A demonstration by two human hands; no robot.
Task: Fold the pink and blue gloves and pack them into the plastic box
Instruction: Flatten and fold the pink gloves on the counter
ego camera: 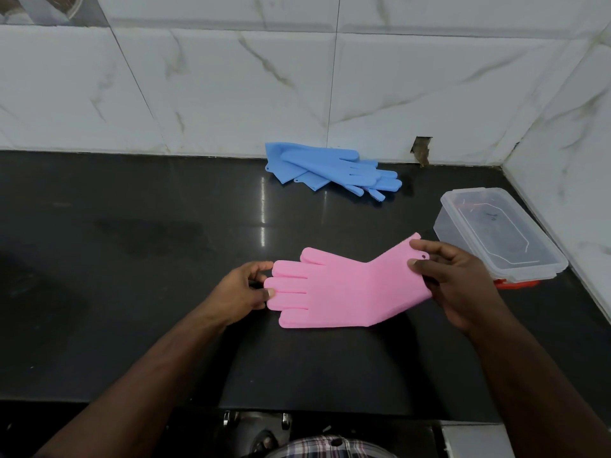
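Note:
Pink gloves [344, 285] lie on the black counter [132, 259] in front of me, fingers pointing left, cuff bent upward at the right. My left hand [243, 290] pinches the fingertips at the left end. My right hand [459, 279] pinches the raised cuff between thumb and fingers. Blue gloves [330, 170] lie stacked at the back of the counter against the wall. A clear plastic box [456, 233] stands open at the right, just behind my right hand, with a red-orange piece under its near end.
White marble-tiled walls [231, 87] close off the back and right side of the counter. A damaged hole [421, 150] shows low in the back wall. The counter's front edge [330, 411] runs below my forearms, with metal fittings beneath.

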